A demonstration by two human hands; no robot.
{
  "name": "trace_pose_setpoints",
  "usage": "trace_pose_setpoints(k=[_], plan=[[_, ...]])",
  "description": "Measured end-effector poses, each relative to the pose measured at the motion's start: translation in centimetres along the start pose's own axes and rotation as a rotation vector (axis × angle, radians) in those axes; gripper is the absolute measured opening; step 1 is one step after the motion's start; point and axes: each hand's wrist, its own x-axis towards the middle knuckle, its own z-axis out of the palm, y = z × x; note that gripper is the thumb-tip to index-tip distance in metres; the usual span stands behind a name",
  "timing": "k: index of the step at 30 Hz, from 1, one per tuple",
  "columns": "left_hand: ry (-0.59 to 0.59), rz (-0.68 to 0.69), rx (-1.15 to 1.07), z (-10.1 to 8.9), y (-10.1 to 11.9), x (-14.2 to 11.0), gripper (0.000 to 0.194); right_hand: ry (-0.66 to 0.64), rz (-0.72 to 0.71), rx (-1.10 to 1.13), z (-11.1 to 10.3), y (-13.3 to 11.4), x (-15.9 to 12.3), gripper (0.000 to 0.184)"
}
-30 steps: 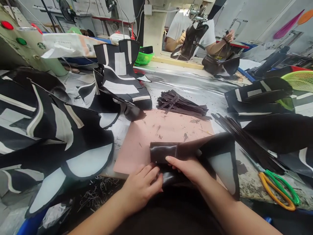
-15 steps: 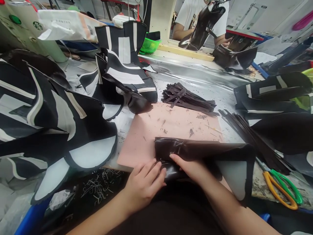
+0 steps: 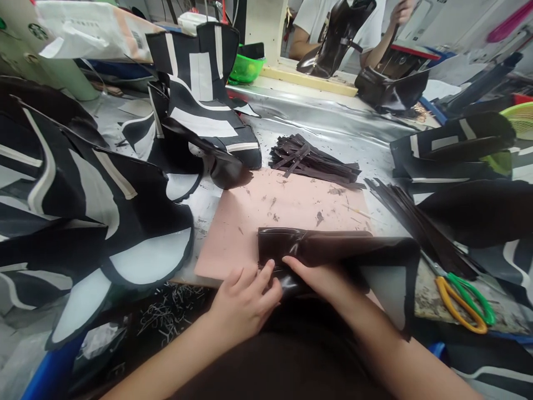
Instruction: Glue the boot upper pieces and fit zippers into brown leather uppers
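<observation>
A glossy dark brown leather boot upper (image 3: pixel 328 244) lies folded across the front of the pink board (image 3: pixel 233 228), its pale lining showing at the right. My right hand (image 3: pixel 320 280) grips its near edge, thumb on top and the other fingers hidden beneath the leather. At the left end of that edge, my left hand (image 3: pixel 247 297) has its fingers bent and pinched on the leather; what lies under the fingertips is partly hidden.
Beyond the board lies a bundle of dark strips (image 3: pixel 314 161). More long strips (image 3: pixel 420 228) and scissors (image 3: pixel 464 300) with orange and green handles lie at right. Boot uppers (image 3: pixel 137 222) crowd the left. Across the table a person (image 3: pixel 306 33) works beside a dark boot (image 3: pixel 333 41).
The upper's short end has been turned so its fold shows as a longer, flatter band. My left fingers have shifted slightly up along the edge. The camera view has shifted.
</observation>
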Motion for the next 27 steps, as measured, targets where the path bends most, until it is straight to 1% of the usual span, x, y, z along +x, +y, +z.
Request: trace_pose_setpoints(k=[3,5,8,10,14,17,19,22,24,27], plan=[[-0.014,0.032,0.027,-0.2,0.1,0.7,0.017,-0.079,0.127,0.154,-1.2,0.0,-0.3,0.027],[-0.050,0.033,0.027,-0.4,0.1,1.1,0.022,-0.071,0.203,0.239,-1.8,0.2,-0.5,0.024],[-0.106,-0.002,0.025,-0.5,0.3,1.3,0.043,-0.040,0.245,0.207,-2.0,0.8,-0.5,0.018],[-0.128,-0.033,0.034,-0.4,0.6,1.3,0.054,-0.049,0.274,0.172,-1.8,1.2,-0.3,0.021],[-0.148,-0.069,0.043,-0.4,1.0,1.4,0.062,-0.005,0.303,0.170,-1.2,1.7,0.0,0.025],[-0.173,-0.073,0.039,-0.7,1.0,1.9,0.066,0.027,0.316,0.191,-0.8,2.0,0.0,0.026],[-0.200,-0.063,0.043,-1.0,0.9,2.5,0.067,0.024,0.297,0.223,-0.7,2.3,0.0,0.027],[-0.263,-0.018,0.076,-1.3,0.9,3.5,0.066,-0.030,0.241,0.226,-0.6,2.4,0.0,0.031],[-0.299,0.058,0.079,-1.2,1.1,4.1,0.066,-0.037,0.176,0.130,-0.6,2.2,0.0,0.030],[-0.333,0.180,0.018,-0.7,1.7,4.5,0.076,-0.007,0.042,-0.057,-0.8,1.7,0.0,0.023]])
